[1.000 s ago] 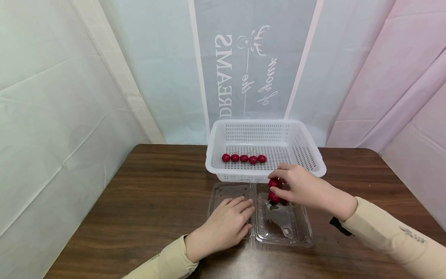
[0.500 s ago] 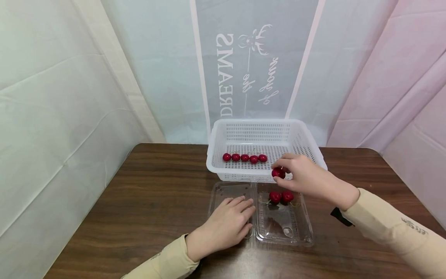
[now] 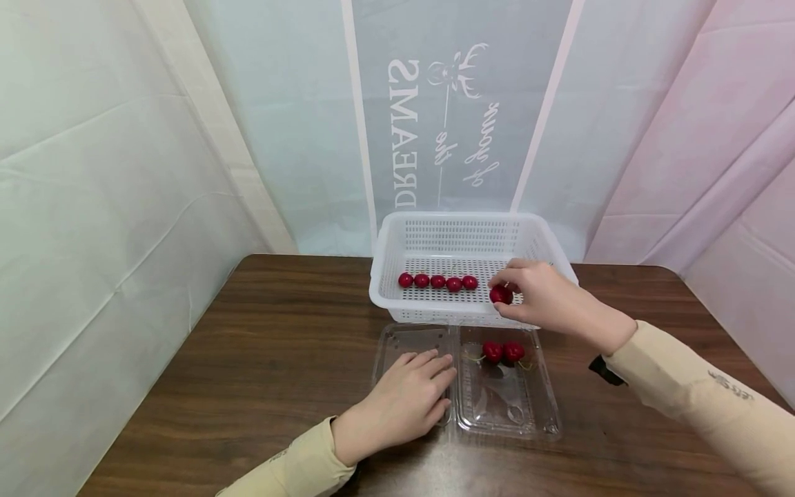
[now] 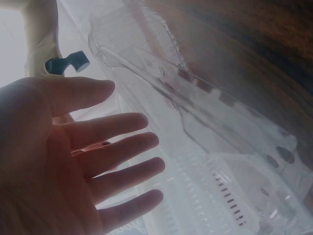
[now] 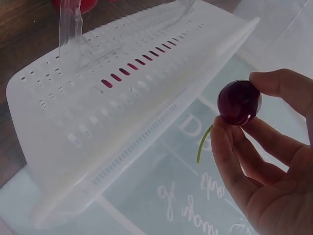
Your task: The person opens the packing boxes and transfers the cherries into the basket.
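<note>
My right hand [image 3: 537, 293] pinches a dark red cherry [image 5: 239, 103] between thumb and fingers, its green stem [image 5: 204, 143] hanging free. In the head view, that hand is over the front right rim of a white perforated basket [image 3: 388, 300]. Inside the basket, a row of several red cherries [image 3: 437, 281] lies left of the held one. Fingers spread, my left hand [image 3: 400, 400] rests over the lid half of a clear plastic clamshell box [image 3: 406, 338]. Two stemmed cherries [image 3: 503, 353] lie in the box's right half.
The open clamshell lies directly in front of the basket on a brown wooden table [image 3: 267, 345]. Behind the basket hangs a grey-blue curtain [image 3: 447, 138] with white lettering. White fabric [image 3: 118, 207] encloses the left side, and pinkish fabric [image 3: 695, 152] the right.
My right hand has lifted a cherry from the clamshell's right half and carried it away from me, up to the basket's front rim. My left hand has stayed in place.
</note>
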### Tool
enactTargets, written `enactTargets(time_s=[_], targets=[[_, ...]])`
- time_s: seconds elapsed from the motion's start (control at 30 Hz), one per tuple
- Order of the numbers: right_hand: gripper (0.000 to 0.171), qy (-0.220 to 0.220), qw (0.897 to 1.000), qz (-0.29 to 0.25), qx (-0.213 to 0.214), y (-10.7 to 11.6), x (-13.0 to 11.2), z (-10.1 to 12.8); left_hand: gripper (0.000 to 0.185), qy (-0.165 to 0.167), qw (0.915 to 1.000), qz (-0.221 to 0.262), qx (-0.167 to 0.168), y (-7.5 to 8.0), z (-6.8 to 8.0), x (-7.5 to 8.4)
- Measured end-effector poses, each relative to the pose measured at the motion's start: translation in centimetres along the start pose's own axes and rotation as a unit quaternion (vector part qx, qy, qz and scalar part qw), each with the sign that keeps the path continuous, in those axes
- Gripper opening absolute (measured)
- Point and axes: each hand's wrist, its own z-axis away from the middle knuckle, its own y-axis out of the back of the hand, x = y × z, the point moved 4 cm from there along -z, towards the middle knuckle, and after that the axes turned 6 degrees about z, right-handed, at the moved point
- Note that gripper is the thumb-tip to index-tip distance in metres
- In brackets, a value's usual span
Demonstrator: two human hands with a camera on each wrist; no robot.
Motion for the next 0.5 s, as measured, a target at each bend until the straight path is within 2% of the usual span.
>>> enactTargets(time_s=[0.5], targets=[[0.021,-0.013,1.0,-0.012,-0.021,-0.5,1.2,-1.4,0.038,-0.001,1.0,0.002,-0.003,-0.1,0.0,-0.1]])
